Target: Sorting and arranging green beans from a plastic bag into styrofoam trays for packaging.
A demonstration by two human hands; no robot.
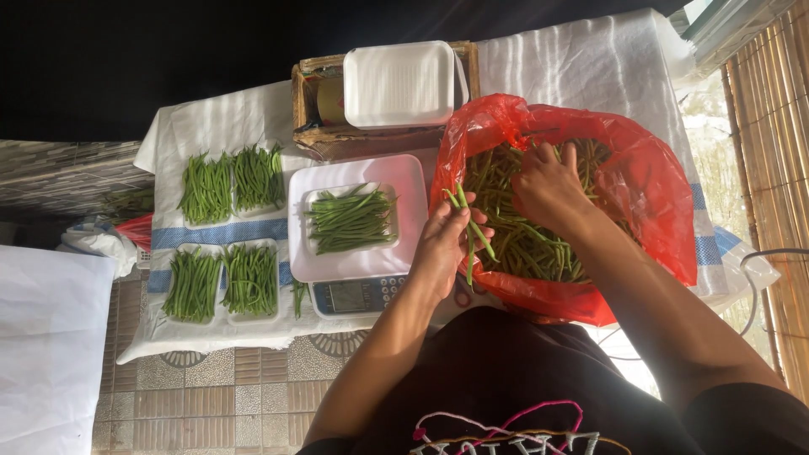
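Slender green beans (468,232) in left hand (442,244), crinkly red plastic bag (649,181)

Bag (649,181): we see thin, glossy red plastic, crinkled.
Trays (398,82): matt white foam.
Crate (324,139): rough wood.
Desk cover (581,59): white woven cloth.
Beans (350,221): smooth, matt green.

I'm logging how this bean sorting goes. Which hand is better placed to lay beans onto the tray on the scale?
Probably the left hand: it holds a few green beans right beside the tray on the scale. The right hand is down in the red bag.
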